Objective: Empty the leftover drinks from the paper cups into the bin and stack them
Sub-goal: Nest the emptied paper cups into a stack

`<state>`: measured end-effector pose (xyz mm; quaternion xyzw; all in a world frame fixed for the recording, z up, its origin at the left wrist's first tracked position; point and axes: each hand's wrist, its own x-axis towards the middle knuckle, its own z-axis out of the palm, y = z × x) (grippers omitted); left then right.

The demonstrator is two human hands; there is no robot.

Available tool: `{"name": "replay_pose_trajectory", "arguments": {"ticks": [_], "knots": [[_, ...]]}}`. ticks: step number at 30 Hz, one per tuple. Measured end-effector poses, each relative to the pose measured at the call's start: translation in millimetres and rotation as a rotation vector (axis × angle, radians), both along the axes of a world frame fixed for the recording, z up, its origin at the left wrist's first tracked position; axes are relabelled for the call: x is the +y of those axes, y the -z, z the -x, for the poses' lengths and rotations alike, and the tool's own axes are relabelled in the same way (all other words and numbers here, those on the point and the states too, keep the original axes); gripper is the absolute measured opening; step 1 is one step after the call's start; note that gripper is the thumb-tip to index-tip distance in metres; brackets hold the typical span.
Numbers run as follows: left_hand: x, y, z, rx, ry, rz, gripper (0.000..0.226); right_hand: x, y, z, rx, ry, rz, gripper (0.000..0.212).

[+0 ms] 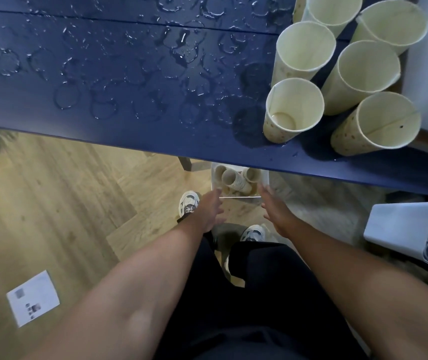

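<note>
Currently both hands, left [211, 210] and right [275, 206], reach fingers-apart toward floor bin [264, 178]; paper cups [363, 63] stacked on wet desk [103, 74].

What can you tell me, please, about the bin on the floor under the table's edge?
The bin is a small, pale, box-shaped container that looks like translucent plastic. It stands upright and open-topped on the floor, partly hidden under the blue table's near edge. Inside lie stacks of paper cups on their sides, and brownish liquid seems to sit at the bottom. The left hand and right hand reach towards its two sides with straight fingers; whether either touches it cannot be told.
</note>
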<state>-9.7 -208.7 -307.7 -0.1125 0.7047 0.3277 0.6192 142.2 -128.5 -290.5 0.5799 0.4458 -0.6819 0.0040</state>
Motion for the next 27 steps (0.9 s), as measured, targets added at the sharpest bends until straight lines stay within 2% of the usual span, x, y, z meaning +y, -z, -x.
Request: {"name": "replay_pose_trajectory", "arguments": {"ticks": [6,9,11,13,16,18,24,27], "knots": [[-13,-29,-3,0.118,0.172,-0.022,0.021,1,-28,-9,-0.106,-0.139,-0.021,0.065],[-15,-55,-5,0.181,0.274,-0.058,0.009,0,-55,-9,-0.09,-0.259,-0.049,0.044],[-17,-70,-8,0.229,0.375,-0.09,0.011,-2,-72,-10,-0.088,-0.327,-0.039,0.025],[-19,-88,-11,0.312,0.51,-0.14,0.018,-4,-90,-12,-0.099,-0.373,-0.04,0.017],[-23,-113,-13,0.484,0.691,-0.226,0.023,-8,-112,-16,-0.093,-0.436,-0.065,0.021],[-25,-126,-12,0.555,0.738,-0.296,0.023,-10,-128,-17,-0.069,-0.482,-0.105,0.024],[-19,-178,5,0.656,0.786,-0.468,0.022,-4,-183,-13,-0.115,-0.69,-0.238,0.023],[-13,-203,19,0.679,0.831,-0.521,0.013,10,-222,-1,-0.13,-0.809,-0.334,0.026]]}}
